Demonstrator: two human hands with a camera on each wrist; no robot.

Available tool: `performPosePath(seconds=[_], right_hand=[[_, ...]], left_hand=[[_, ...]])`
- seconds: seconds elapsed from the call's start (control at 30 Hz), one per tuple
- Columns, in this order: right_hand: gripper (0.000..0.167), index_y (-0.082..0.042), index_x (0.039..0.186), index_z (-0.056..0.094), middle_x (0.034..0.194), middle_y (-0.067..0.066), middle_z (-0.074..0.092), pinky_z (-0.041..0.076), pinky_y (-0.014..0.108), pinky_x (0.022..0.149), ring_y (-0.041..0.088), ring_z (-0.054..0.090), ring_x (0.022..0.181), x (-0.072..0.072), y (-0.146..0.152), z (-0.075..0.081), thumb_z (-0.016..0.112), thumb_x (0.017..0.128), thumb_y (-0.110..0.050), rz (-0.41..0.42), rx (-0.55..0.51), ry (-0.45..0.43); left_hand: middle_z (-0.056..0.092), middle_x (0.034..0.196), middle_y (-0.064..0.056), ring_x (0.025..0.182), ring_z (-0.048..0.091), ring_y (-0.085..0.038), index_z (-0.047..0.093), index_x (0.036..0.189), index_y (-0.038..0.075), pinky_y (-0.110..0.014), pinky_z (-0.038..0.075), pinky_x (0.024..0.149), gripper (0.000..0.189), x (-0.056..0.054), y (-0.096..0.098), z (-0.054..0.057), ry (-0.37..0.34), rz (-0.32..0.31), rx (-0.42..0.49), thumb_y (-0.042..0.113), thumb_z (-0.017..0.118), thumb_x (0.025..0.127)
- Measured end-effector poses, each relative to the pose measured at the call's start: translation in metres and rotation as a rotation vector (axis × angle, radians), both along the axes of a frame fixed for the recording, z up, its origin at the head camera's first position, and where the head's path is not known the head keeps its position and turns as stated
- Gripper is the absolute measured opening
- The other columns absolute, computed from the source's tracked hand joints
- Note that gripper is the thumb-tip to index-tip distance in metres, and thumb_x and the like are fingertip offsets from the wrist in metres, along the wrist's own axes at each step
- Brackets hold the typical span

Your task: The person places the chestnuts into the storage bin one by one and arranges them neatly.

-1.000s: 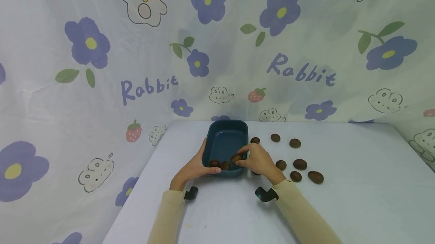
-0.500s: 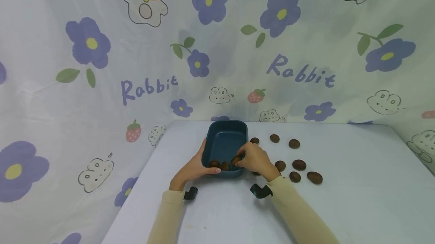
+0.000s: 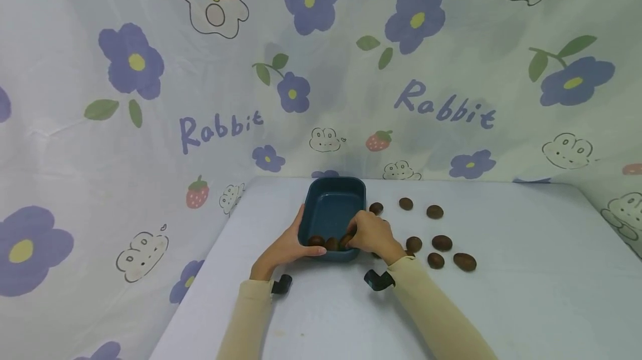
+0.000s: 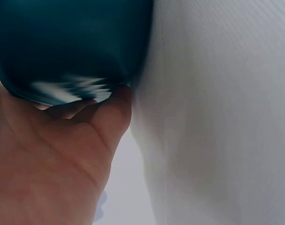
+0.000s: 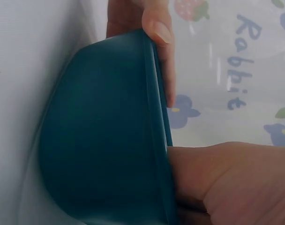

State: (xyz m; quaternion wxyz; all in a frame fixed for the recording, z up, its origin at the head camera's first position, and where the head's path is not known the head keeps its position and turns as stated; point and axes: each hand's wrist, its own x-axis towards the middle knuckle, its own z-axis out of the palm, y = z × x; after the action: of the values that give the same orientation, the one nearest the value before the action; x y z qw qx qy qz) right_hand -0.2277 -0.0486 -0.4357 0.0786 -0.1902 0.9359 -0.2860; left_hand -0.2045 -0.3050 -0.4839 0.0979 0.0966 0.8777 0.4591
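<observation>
My left hand (image 3: 285, 246) holds the near left corner of a deep teal rectangular dish (image 3: 335, 180), its thumb over the near rim and its fingers along the left wall. Reaching over the right wall, my right hand (image 3: 373, 233) has its fingertips down inside and pinches a brown egg-shaped object (image 3: 346, 241), partly hidden by the fingers. Beside it, two more brown ones (image 3: 316, 241) lie along the near end of the dish. In the right wrist view the dish's wall (image 5: 100, 126) hides the right fingertips.
Several loose brown egg-shaped objects (image 3: 442, 243) lie scattered on the white table (image 3: 526, 282) right of the dish, some partly behind the right hand. A patterned curtain (image 3: 341, 70) hangs behind and at the left. A black wrist camera (image 3: 379, 280) sits at each cuff.
My right hand has lowered the brown egg-shaped object slightly further into the near right corner of the dish, its forearm shifting left. The left hand and dish stay in place.
</observation>
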Motion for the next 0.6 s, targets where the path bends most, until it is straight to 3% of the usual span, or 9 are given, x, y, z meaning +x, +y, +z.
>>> performPosePath(seconds=[0.4,0.6], right_hand=[[0.024,-0.017,0.093,0.083,0.096,-0.001,0.080,0.058,0.052,0.076,0.021,0.072,0.088,-0.0023,-0.0027,-0.0020,0.095,0.072,-0.021,-0.003,0.031,-0.024],[0.029,-0.015,0.099,0.083,0.104,0.000,0.079,0.058,0.055,0.083,0.023,0.073,0.098,-0.0007,0.0015,0.0004,0.094,0.074,-0.025,0.007,0.008,-0.021]], left_hand=[[-0.003,0.176,0.007,0.163,0.011,-0.030,-0.015,0.163,0.041,-0.065,0.020,0.127,0.137,-0.0005,-0.0019,-0.0019,0.006,-0.008,-0.003,0.056,0.089,0.075],[-0.003,0.176,0.005,0.163,0.011,-0.032,-0.015,0.164,0.039,-0.066,0.021,0.126,0.138,0.0008,-0.0009,-0.0003,0.011,-0.009,0.002,0.056,0.089,0.075]])
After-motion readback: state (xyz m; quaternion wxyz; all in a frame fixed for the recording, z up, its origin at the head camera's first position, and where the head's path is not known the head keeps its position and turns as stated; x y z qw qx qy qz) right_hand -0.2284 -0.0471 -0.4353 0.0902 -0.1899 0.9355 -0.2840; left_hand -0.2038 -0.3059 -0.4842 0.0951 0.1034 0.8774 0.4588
